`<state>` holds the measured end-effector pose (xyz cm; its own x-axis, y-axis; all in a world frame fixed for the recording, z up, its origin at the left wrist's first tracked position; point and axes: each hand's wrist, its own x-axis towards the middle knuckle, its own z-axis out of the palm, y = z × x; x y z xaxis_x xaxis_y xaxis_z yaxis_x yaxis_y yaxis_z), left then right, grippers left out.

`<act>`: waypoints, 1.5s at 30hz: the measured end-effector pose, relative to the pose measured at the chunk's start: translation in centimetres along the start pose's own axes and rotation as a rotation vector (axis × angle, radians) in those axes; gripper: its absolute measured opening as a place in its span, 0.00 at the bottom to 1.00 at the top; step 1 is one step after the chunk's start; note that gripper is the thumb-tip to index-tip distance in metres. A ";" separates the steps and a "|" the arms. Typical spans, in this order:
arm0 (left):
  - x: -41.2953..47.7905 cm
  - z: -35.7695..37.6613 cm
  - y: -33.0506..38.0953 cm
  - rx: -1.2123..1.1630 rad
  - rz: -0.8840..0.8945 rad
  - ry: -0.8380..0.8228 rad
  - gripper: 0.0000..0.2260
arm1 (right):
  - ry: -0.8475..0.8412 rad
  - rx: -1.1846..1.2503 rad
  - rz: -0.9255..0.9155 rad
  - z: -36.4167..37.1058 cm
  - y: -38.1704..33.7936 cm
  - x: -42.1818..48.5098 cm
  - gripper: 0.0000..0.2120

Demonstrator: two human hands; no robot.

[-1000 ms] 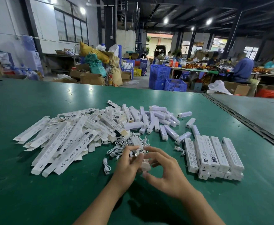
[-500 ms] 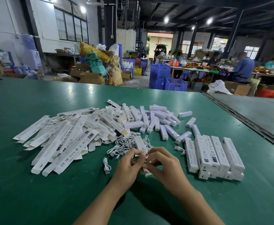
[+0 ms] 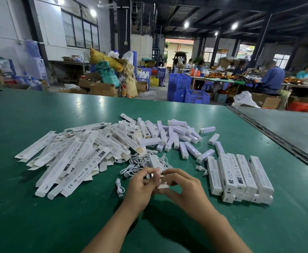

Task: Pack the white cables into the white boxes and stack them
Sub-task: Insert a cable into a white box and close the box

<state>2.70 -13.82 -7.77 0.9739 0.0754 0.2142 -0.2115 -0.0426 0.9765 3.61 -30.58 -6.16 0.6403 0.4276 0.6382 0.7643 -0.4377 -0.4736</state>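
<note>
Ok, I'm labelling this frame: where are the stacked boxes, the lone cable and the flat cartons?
stacked boxes (image 3: 245, 173): head view, top face of a middle box.
lone cable (image 3: 119, 187): head view, its coiled middle.
flat cartons (image 3: 83, 172): head view, one carton's printed face.

On the table (image 3: 40, 216), taking the cable heap (image 3: 140, 164) as the landmark: to its left the pile of flat boxes (image 3: 73, 156), behind it and to the right the loose small units (image 3: 169, 136), farther to the right the stack of packed boxes (image 3: 240, 176), side by side in two layers. Just in front of the heap, left hand (image 3: 140, 187) and right hand (image 3: 183, 189) close together, with one box (image 3: 162, 185) pinched between them. In front of the heap and a little left, a single cable (image 3: 119, 187), apart from the heap.
</note>
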 end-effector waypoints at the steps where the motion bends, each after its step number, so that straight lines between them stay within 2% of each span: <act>1: -0.2 0.1 0.1 -0.024 -0.010 -0.021 0.31 | 0.032 -0.015 0.001 0.1 0.0 0.0 0.10; 4: -0.3 0.2 0.3 -0.042 -0.026 -0.048 0.19 | 0.083 -0.057 0.000 0.3 -0.1 0.0 0.10; 8: -0.2 0.2 0.4 -0.052 -0.057 -0.074 0.17 | 0.111 -0.076 0.035 0.4 -0.1 0.0 0.16; 11: -0.2 0.2 0.4 -0.069 -0.066 -0.070 0.15 | 0.134 -0.093 -0.002 0.8 0.3 0.0 0.11; 17: 0.0 0.2 0.0 -0.097 -0.059 -0.029 0.08 | 0.146 -0.065 -0.017 0.9 0.4 -0.2 0.07; 30: 0.1 0.3 -0.3 -0.122 -0.057 -0.028 0.08 | 0.077 -0.007 0.015 0.4 0.3 0.0 0.02; 38: -0.1 0.2 -0.1 -0.096 -0.035 -0.050 0.07 | 0.090 0.093 0.168 0.4 -0.1 0.1 0.09; 45: 0.2 0.2 -0.8 -0.024 -0.038 -0.037 0.07 | 0.029 0.120 0.174 0.1 0.2 0.0 0.05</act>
<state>3.10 -13.92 -8.47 0.9835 0.0400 0.1764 -0.1758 -0.0167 0.9843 3.76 -30.61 -6.33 0.7621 0.3302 0.5569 0.6473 -0.4048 -0.6459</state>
